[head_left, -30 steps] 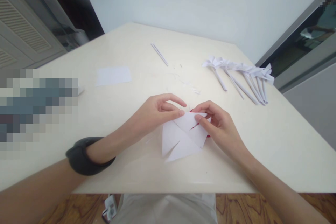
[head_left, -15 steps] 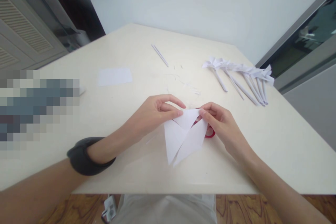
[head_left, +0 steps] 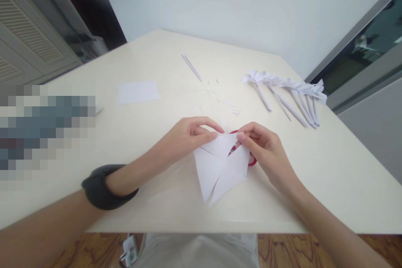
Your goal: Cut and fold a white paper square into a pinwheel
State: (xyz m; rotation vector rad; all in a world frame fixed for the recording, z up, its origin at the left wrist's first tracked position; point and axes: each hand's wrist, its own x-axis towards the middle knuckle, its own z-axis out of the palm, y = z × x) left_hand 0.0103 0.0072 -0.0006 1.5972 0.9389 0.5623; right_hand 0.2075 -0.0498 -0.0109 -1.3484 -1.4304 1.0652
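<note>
Shows at far left a cabinet door [head_left: 28, 21] with ribbed slats. Wears a thick, matte black band [head_left: 97, 188] round the left wrist. Has a flat, smooth paper rectangle [head_left: 138, 92] lying on the pale, glossy table [head_left: 329, 176]. With the left hand [head_left: 188, 132], pinches the top left of a cut paper sheet [head_left: 209, 167] between thumb and curled fingers, with forefinger arched. Beyond, has two slender paper sticks [head_left: 191, 67] side by side. Holds the thin white sheet between both hands, near the table's front edge; is roughly square, slit inward toward the middle and split at the bottom into two points. Past it, has wispy paper scraps [head_left: 235, 112] strewn loosely. Reveals behind the sheet a red handle [head_left: 253, 163] with a rounded edge; cannot tell if touching the right hand [head_left: 265, 144]. With that hand, pinches the sheet's top right corner, with thumb in front. At far right, has crisp, creased paper pinwheels [head_left: 282, 80] overlapping in a row, on tube-like rolled stems [head_left: 262, 98].
</note>
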